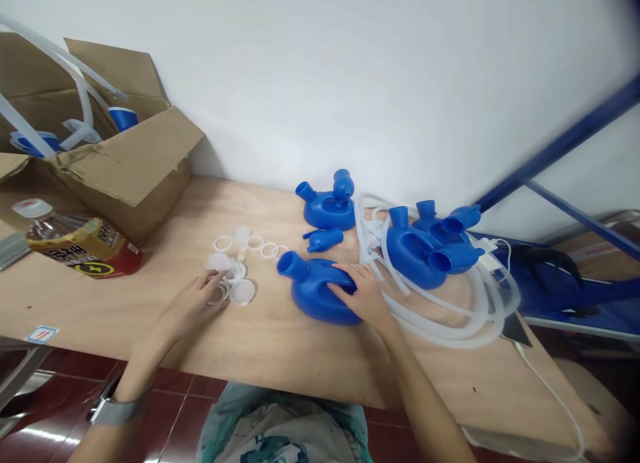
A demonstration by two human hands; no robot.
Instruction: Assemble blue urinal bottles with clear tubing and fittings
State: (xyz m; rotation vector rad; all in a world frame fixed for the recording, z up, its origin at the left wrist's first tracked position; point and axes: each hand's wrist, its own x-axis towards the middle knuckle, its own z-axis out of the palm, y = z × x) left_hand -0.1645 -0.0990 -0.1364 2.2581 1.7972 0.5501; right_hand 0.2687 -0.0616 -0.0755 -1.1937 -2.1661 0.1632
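My right hand (367, 296) grips a blue plastic urinal bottle (313, 296) by its handle. The bottle rests on the table, its open neck pointing up and left. Over at the small white parts, the fingers of my left hand (193, 301) close around a white ring-shaped cap (219, 293), which they partly cover. Touching distance from it lie another white cap (235, 272) and a flat white lid (243, 292). Several thin white rings (255, 243) are scattered behind them. A small blue spout piece (325, 239) lies behind the held bottle.
Another blue bottle (327, 211) stands near the wall. To the right are more blue bottles (415, 256) and coiled clear tubing (470, 329). An open cardboard box (165, 163) and a drink bottle lying tilted (95, 246) occupy the left. A phone (517, 329) sits at the right edge.
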